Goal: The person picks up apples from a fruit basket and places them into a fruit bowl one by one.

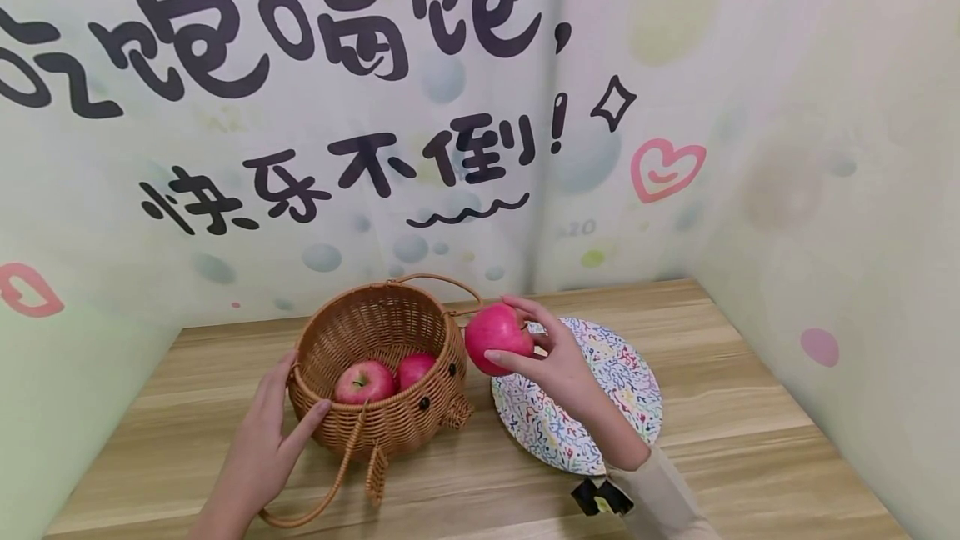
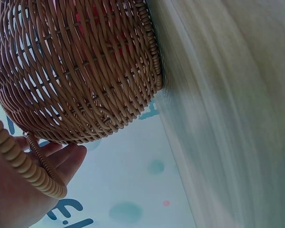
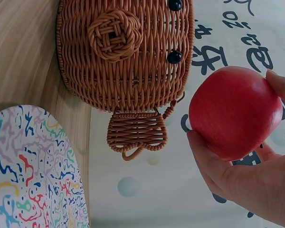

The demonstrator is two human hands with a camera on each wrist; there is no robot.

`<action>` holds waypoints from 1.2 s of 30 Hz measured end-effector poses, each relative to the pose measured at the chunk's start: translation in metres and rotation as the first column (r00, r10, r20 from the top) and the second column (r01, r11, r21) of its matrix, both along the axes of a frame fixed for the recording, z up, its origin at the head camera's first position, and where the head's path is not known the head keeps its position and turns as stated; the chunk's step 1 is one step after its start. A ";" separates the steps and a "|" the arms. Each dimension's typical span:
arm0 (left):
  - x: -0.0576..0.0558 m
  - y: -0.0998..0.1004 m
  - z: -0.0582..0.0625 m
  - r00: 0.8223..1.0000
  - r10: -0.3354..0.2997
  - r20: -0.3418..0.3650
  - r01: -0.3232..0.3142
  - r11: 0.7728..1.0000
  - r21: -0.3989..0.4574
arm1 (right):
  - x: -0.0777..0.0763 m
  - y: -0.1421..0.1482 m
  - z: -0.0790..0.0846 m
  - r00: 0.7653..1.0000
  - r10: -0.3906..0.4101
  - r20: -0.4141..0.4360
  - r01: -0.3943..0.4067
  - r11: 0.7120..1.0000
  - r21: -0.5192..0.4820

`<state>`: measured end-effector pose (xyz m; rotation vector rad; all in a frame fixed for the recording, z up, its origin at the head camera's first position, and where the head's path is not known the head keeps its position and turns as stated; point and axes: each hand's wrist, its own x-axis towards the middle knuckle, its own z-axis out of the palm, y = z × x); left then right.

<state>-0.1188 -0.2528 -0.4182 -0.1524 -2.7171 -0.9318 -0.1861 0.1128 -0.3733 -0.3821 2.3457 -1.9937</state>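
Note:
A round wicker basket (image 1: 442, 340) with animal-like details, black bead eyes and a woven snout, holds a red apple (image 1: 365, 382) and a second apple (image 1: 415, 369). My left hand (image 1: 258, 432) grips its left side, thumb along the rim and fingers against the outer wall. In the left wrist view, those fingers (image 2: 69, 161) touch the weave beside a looped handle (image 2: 26, 164). Another red apple (image 1: 497, 338) is held in my right hand (image 1: 558, 365), between thumb and fingers, just right of the basket and above the tabletop. The right wrist view shows this apple (image 3: 235, 113) apart from the basket.
Under my right forearm lies a round board or mat (image 1: 622, 382) with a multicoloured squiggle pattern. One basket handle (image 1: 330, 494) hangs down toward the front of the wooden table (image 1: 720, 440). Printed walls (image 1: 480, 257) stand behind and at both sides.

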 end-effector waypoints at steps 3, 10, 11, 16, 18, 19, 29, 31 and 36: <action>0.000 0.000 0.000 1.000 0.000 0.001 0.000 1.000 0.000 | 0.000 0.001 -0.001 1.000 -0.006 -0.001 0.006 1.000 0.004; 0.000 0.000 -0.001 1.000 -0.003 -0.005 0.003 1.000 -0.002 | -0.001 0.004 -0.004 1.000 -0.007 0.002 0.007 1.000 -0.001; 0.000 0.000 -0.001 1.000 -0.004 -0.004 0.004 1.000 -0.001 | -0.001 0.004 -0.005 1.000 -0.006 0.002 0.006 1.000 -0.003; 0.000 0.000 0.000 1.000 -0.003 0.004 0.003 1.000 0.002 | -0.001 0.005 -0.006 1.000 -0.011 0.004 0.011 1.000 -0.009; 0.000 0.000 0.000 1.000 -0.003 0.004 0.003 1.000 0.001 | -0.001 0.006 -0.006 1.000 -0.015 0.007 0.015 1.000 -0.007; 0.000 0.000 0.000 1.000 -0.002 0.003 0.002 1.000 0.001 | -0.001 0.006 -0.007 1.000 -0.017 0.009 0.017 1.000 -0.006; 0.000 -0.001 -0.001 1.000 -0.004 0.011 0.004 1.000 0.012 | -0.001 0.008 -0.010 0.999 -0.039 -0.005 0.039 0.999 0.001; -0.001 -0.001 -0.001 1.000 -0.003 0.013 0.003 1.000 0.011 | -0.001 0.009 -0.011 0.999 -0.043 -0.008 0.043 0.999 -0.001; -0.001 -0.001 -0.001 1.000 -0.002 0.019 0.002 1.000 0.011 | -0.002 0.010 -0.013 0.999 -0.052 -0.004 0.052 0.999 0.001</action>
